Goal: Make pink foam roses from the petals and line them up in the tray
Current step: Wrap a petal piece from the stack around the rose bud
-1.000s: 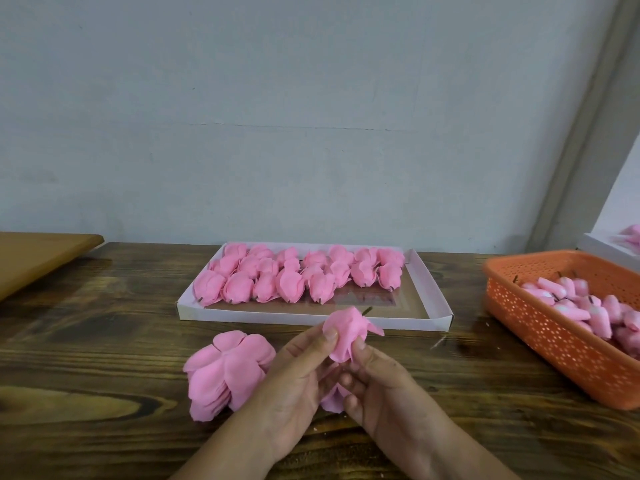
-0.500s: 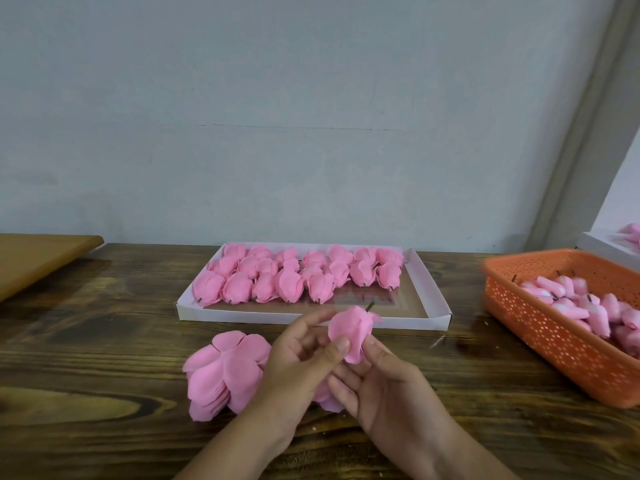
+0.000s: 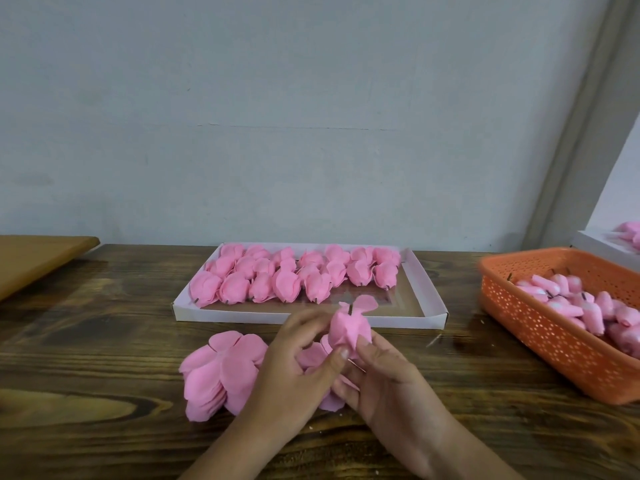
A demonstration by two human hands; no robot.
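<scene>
the half-made rose (image 3: 348, 327) is in both your hands, just in front of the white tray (image 3: 311, 318), above the wooden table (image 3: 104, 341). your left hand (image 3: 298, 362) pinches it with curled fingers and thumb from the left. your right hand (image 3: 381, 372) curls round its lower part from the right. a thin dark stem pokes out of its top.

it looks very light and soft, so it will squash or tear if you squeeze hard. hold it low, near the bottom where the petals meet, and press gently. one petal sticks up loose toward the tray, so it may flop open.

the loose petals (image 3: 221, 372) lie in a fan-shaped pile just left of the rose, touching your left hand. they look thin and could slide or blow away.

the finished roses (image 3: 294, 277) fill the back of the tray in rows. the front strip and the right end of the tray look bare, so there is room to set this one down there. lift it over the tray's low front wall.

the orange basket (image 3: 540, 330) of buds sits well to the right of the tray. keep your right elbow off its rim.
</scene>
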